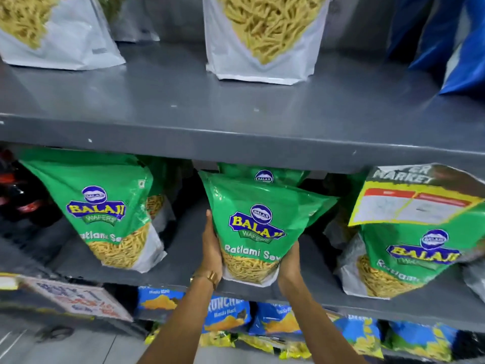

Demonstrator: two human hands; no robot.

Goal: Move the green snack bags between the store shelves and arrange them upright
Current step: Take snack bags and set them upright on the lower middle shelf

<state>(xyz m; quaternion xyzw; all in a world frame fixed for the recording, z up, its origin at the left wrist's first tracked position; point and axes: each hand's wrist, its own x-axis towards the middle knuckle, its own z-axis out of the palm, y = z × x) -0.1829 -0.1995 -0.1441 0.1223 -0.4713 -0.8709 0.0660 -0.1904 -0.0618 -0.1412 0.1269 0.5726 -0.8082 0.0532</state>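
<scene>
A green Balaji snack bag (256,227) stands upright at the front of the middle shelf (183,258), held between both hands. My left hand (211,249) presses its left side and my right hand (290,266) grips its lower right corner. Directly behind it another green bag (263,174) shows only its top. A further green bag (105,206) stands upright to the left, with one more partly hidden behind it. On the right stands a green bag (404,256), leaning slightly.
The upper shelf (236,109) carries white bags of yellow sev (265,35) and blue bags (451,48). A yellow price label (412,203) hangs over the right green bag. Dark bottles (18,190) sit far left. Blue chip packets (228,313) fill the shelf below.
</scene>
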